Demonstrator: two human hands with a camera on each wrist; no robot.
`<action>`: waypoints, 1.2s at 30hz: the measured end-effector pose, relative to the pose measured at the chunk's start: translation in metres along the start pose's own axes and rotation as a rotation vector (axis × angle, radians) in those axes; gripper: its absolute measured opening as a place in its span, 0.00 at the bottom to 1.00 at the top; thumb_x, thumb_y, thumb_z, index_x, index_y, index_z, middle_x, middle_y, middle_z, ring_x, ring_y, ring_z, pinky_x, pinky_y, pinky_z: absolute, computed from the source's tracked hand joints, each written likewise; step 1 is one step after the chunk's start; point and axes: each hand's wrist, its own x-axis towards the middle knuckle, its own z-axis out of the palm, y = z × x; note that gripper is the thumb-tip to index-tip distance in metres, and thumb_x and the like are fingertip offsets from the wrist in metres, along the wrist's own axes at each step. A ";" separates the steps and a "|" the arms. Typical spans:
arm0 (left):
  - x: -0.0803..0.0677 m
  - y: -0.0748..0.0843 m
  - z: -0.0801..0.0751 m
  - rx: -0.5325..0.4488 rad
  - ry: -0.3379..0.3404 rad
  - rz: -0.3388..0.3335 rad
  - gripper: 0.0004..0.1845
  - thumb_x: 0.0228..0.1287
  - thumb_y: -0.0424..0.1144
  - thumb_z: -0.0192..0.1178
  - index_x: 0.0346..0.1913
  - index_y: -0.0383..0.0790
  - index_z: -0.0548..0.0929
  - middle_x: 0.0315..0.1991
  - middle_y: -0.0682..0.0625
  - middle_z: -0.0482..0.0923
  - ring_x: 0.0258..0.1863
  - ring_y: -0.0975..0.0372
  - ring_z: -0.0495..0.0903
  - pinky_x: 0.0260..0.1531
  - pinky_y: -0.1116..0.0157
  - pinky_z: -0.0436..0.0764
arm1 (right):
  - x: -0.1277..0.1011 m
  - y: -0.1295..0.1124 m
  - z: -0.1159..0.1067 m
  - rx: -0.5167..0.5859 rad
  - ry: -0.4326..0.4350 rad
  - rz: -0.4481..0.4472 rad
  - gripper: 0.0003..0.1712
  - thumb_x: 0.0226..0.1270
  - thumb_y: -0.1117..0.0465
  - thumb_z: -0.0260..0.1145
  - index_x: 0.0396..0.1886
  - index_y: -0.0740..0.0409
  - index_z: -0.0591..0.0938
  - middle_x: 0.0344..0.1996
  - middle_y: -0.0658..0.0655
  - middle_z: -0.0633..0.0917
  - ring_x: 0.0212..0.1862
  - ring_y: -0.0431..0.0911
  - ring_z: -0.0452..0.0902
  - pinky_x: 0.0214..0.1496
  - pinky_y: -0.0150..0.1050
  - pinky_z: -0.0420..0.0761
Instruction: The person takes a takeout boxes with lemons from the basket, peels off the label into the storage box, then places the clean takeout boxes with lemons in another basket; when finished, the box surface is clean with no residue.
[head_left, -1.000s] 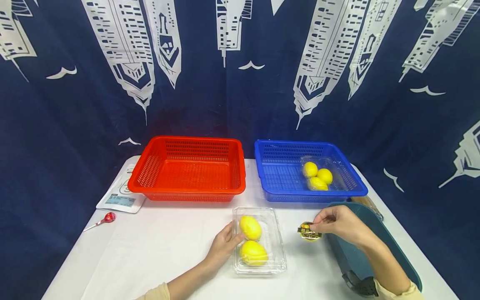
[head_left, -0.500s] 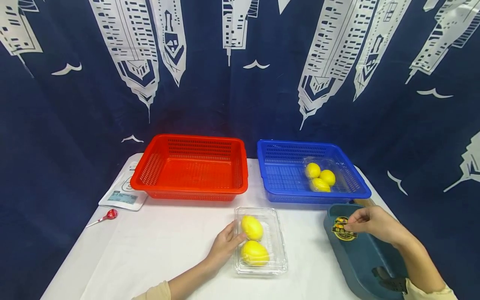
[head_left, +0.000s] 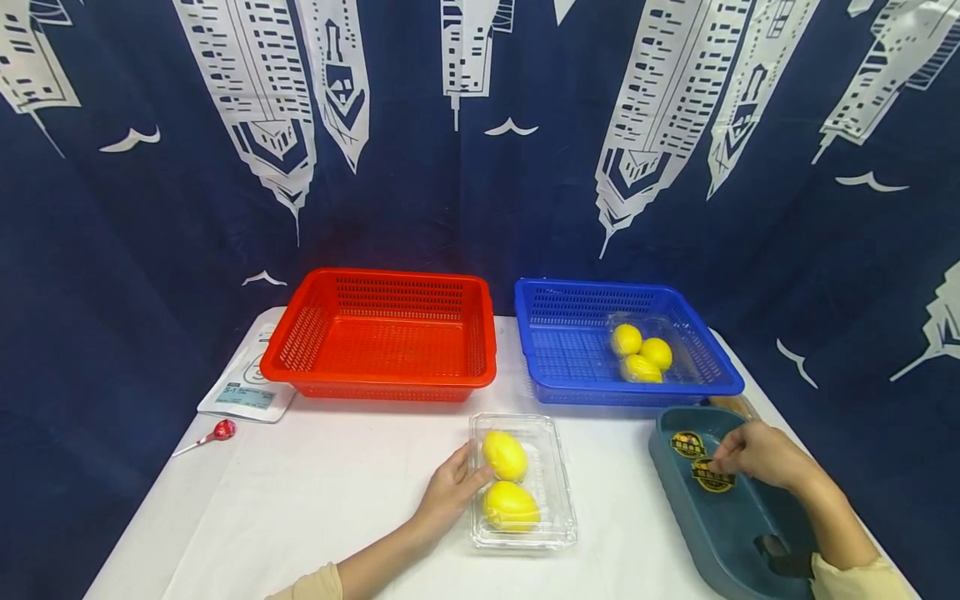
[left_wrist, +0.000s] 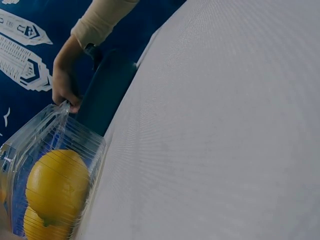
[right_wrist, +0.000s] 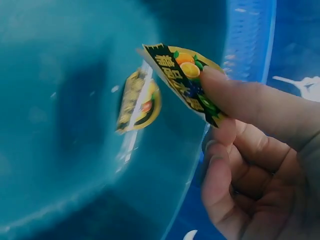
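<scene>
A clear plastic clamshell box (head_left: 553, 475) with two lemons (head_left: 504, 456) lies on the white table near the front. My left hand (head_left: 468, 471) rests against its left side with the fingers fairly straight. That box shows at the lower left of the left wrist view, as the clamshell box (left_wrist: 30, 140). My right hand (head_left: 723, 467) is over the teal bin (head_left: 675, 492) and pinches a round fruit sticker (right_wrist: 182, 75) between thumb and finger. A second sticker (right_wrist: 137, 102) sticks to the bin's inner wall just beside it.
An empty red basket (head_left: 300, 346) stands at the back left. A blue basket (head_left: 555, 342) at the back right holds a clear box of three lemons (head_left: 639, 354). A white scale (head_left: 243, 396) and a red lollipop (head_left: 219, 431) lie at the table's left.
My right hand carried the sticker from beside the clamshell box to the right and down into the teal bin. The left hand stayed against the box.
</scene>
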 end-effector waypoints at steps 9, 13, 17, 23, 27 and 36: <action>0.000 0.000 0.000 -0.021 -0.008 0.018 0.42 0.68 0.48 0.58 0.73 0.24 0.54 0.74 0.31 0.53 0.74 0.42 0.54 0.72 0.50 0.58 | 0.009 0.014 0.005 -0.059 0.041 0.004 0.06 0.51 0.63 0.73 0.23 0.60 0.84 0.20 0.48 0.81 0.25 0.42 0.72 0.23 0.33 0.71; 0.000 0.000 0.000 -0.024 -0.010 0.021 0.42 0.68 0.47 0.58 0.73 0.23 0.53 0.74 0.30 0.52 0.74 0.42 0.54 0.72 0.50 0.58 | 0.013 0.017 0.008 -0.110 0.064 0.016 0.08 0.48 0.61 0.75 0.20 0.58 0.83 0.18 0.46 0.79 0.25 0.42 0.70 0.24 0.35 0.69; 0.001 -0.001 0.000 -0.028 -0.016 0.026 0.42 0.69 0.47 0.57 0.73 0.22 0.52 0.74 0.30 0.52 0.74 0.41 0.54 0.71 0.50 0.58 | 0.016 0.018 0.012 -0.126 0.082 0.032 0.08 0.47 0.63 0.75 0.19 0.58 0.82 0.18 0.47 0.79 0.25 0.42 0.70 0.25 0.37 0.69; 0.001 -0.001 0.001 -0.020 -0.014 0.018 0.42 0.69 0.47 0.58 0.73 0.23 0.53 0.74 0.30 0.52 0.74 0.42 0.54 0.71 0.50 0.58 | 0.017 0.021 0.025 -0.154 0.116 0.023 0.07 0.46 0.66 0.74 0.19 0.59 0.81 0.18 0.48 0.79 0.24 0.43 0.71 0.24 0.37 0.71; 0.000 0.001 0.001 -0.012 -0.013 0.014 0.42 0.69 0.48 0.58 0.73 0.24 0.53 0.74 0.30 0.52 0.74 0.42 0.54 0.71 0.51 0.59 | 0.017 0.020 0.029 -0.154 0.123 0.042 0.07 0.47 0.67 0.73 0.19 0.59 0.81 0.18 0.50 0.79 0.25 0.44 0.71 0.24 0.37 0.70; -0.001 0.002 0.001 -0.007 -0.014 0.030 0.41 0.69 0.47 0.57 0.73 0.23 0.53 0.73 0.29 0.53 0.73 0.41 0.55 0.70 0.50 0.59 | 0.016 0.020 0.029 -0.145 0.099 0.063 0.09 0.46 0.64 0.76 0.22 0.60 0.81 0.20 0.50 0.80 0.26 0.44 0.73 0.25 0.37 0.71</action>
